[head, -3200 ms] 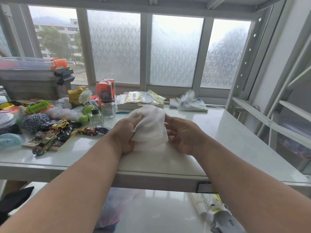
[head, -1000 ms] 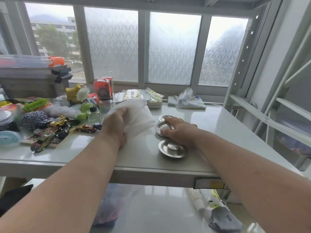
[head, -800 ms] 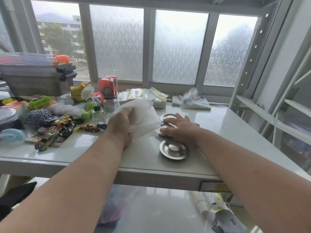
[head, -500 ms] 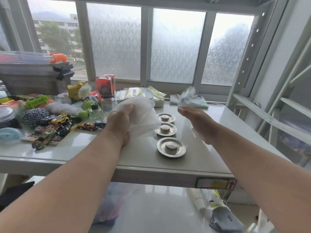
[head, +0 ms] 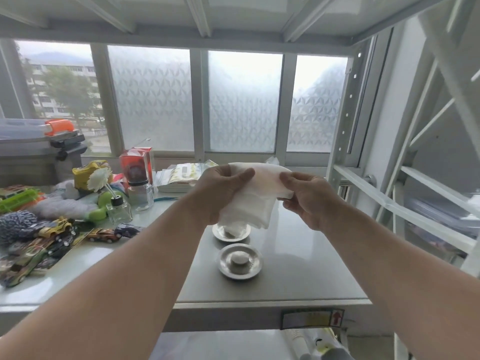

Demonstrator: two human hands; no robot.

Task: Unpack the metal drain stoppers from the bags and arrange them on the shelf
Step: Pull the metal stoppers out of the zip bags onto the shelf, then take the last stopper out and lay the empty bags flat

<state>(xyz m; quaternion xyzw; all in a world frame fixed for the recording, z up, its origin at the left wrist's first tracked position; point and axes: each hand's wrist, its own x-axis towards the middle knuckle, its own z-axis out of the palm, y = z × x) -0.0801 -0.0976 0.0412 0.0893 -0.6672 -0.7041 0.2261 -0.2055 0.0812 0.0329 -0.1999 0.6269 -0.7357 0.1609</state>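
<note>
Both hands hold a white cloth bag (head: pixel 255 196) up over the grey shelf (head: pixel 298 266). My left hand (head: pixel 220 193) grips its left top edge and my right hand (head: pixel 306 198) pinches its right edge. Below the bag a round metal drain stopper (head: pixel 239 260) lies on the shelf near the front. A second stopper (head: pixel 230 232) sits just behind it, partly covered by the hanging bag. A third stopper seen earlier is hidden behind the bag and hands.
Toy cars (head: pixel 52 237), a small glass bottle (head: pixel 119 209), a red box (head: pixel 136 165) and a grey toolbox (head: pixel 36 154) crowd the shelf's left side. Packets (head: pixel 184 175) lie by the frosted window. A white rack upright (head: pixel 342 131) stands at right.
My right hand left the stoppers and came up to take the bag's right edge. The bag now hangs between both hands above the row of stoppers.
</note>
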